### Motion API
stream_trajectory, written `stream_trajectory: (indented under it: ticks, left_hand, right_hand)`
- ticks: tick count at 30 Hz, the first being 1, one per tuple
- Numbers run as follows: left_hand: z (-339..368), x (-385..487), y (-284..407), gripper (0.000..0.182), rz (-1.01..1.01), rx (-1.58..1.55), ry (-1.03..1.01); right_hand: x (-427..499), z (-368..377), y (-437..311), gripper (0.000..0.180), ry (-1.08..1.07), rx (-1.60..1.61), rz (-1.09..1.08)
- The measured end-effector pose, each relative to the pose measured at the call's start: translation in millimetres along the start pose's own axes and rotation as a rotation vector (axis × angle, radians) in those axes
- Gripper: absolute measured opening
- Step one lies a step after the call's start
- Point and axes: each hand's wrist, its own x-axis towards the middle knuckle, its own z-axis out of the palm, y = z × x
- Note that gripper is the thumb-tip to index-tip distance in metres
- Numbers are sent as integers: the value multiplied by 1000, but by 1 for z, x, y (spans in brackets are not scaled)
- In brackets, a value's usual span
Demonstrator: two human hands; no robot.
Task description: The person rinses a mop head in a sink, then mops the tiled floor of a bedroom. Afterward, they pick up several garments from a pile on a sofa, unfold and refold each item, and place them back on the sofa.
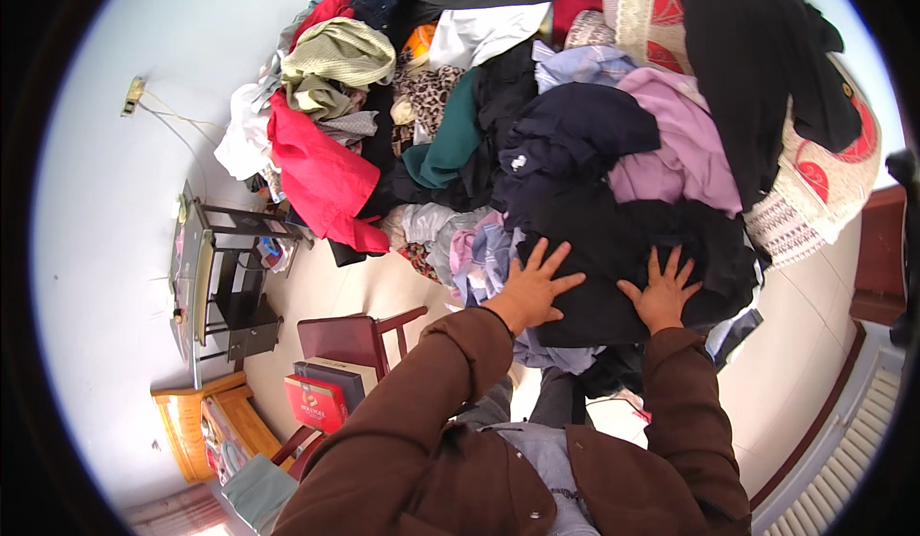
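My left hand (pixel 535 288) lies palm down with spread fingers on a black garment (pixel 596 313). To its right, my right hand (pixel 660 292) rests on the same black cloth, its fingers also apart. Just beyond lie a navy garment (pixel 575 134) with a small white mark and a mauve garment (pixel 672 141). Light blue and pink clothes (pixel 481 256) hang by my left hand. Farther left in the heap are a dark green garment (pixel 449 144), a red garment (pixel 320 169), a pale green knit (pixel 338 54) and a white cloth (pixel 489 29).
A patterned cushion or cover (pixel 819 184) with a black garment (pixel 755 54) over it lies at right. At left stand a dark desk (pixel 194 270), a reddish wooden chair (pixel 338 335), boxes (pixel 316 399) and an orange-brown wooden piece (pixel 251 414). A white radiator (pixel 848 464) is at lower right.
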Motion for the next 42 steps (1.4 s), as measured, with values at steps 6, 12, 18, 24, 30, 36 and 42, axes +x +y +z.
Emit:
stream_trajectory:
  ticks: [6, 12, 18, 24, 30, 36, 42]
  left_hand:
    - [4, -15, -20, 55, 144, -231, 186]
    - [10, -34, -108, 35, -89, -427, 566]
    - [7, 24, -192, 44, -331, -412, 434]
    - [-13, 108, -213, 54, -483, -398, 318]
    - [-15, 116, -233, 41, -386, -1442, 650]
    - [-55, -5, -227, 33, -49, -2155, 517]
    - [-108, -152, -164, 44, 229, -2048, 4]
  right_hand:
    - [14, 8, 9, 89, -57, 14, -29]
    - [-19, -16, 18, 61, 365, 110, -118]
    - [-61, -30, -10, 41, 543, 384, -229]
    - [-101, -34, -45, 40, 451, 526, -142]
    - [-114, -29, -74, 38, 407, 592, -83]
    - [-79, -52, -124, 39, 263, 824, -305]
    - [-50, -85, -195, 78, -116, 773, -534]
